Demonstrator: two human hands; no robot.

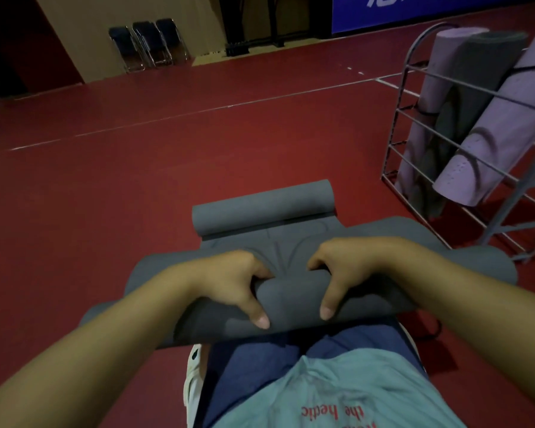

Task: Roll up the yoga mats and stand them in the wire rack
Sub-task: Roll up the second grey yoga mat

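Grey mat (278,291): on red floor (136,186) before your knees, near end rolled, far end curled | left hand (235,282), right hand (343,270): each grip curled over the roll, thumbs toward you, likely to keep it tight | wire rack (414,118): right, holding rolled mats (491,140) upright, within reach.

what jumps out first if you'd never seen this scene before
Front and centre, the left hand and right hand grip a half-rolled grey mat lying on the red floor, its far end curled into a second roll. At the right edge, a wire rack already holds rolled purple mats and a dark grey mat, leaning rather than upright.
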